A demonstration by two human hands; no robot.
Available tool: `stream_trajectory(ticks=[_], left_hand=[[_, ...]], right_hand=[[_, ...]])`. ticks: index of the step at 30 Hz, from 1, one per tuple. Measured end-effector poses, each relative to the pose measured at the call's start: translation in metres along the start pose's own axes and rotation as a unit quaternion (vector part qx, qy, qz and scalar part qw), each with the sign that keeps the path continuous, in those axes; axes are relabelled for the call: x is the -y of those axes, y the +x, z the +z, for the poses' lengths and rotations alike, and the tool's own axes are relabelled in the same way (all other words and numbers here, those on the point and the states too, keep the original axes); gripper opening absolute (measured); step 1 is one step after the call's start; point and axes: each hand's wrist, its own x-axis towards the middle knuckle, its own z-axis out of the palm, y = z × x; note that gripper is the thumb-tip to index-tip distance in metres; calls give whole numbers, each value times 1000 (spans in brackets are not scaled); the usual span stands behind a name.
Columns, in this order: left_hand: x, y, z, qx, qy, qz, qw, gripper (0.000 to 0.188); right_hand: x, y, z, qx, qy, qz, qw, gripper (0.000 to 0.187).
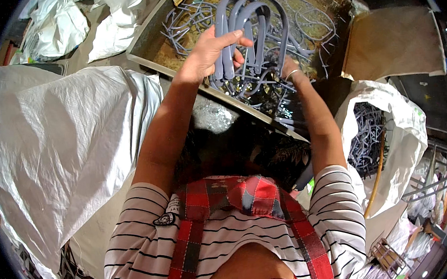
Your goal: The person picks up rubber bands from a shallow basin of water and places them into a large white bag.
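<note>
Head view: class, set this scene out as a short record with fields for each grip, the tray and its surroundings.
Left grip: closed around several gray curved pieces
Right grip: by the lower ends of the curved pieces, partly hidden; hold unclear
Metal tray: holds tangled thin gray strands
Left side: large white sheet, creased
Right side: open white sack with dark gray strips inside
Upper right: brown panel
Clothing: striped shirt, red checked straps
</note>
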Motion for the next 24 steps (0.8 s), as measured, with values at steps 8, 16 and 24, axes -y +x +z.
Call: stream_trajectory(ticks=[8,16,24], left_hand=[[-15,12,-63,-91,-245,176,949,25],[-3,19,-37,-274,216,143,926,22],[35,22,-6,-69,351,172,918,39]], right_hand=[[-10,7,-10,92,-155,22,983,37],[44,-22,-159,-126,-239,27,962,12],[136,-19,-235,-198,-177,-209,941,20]])
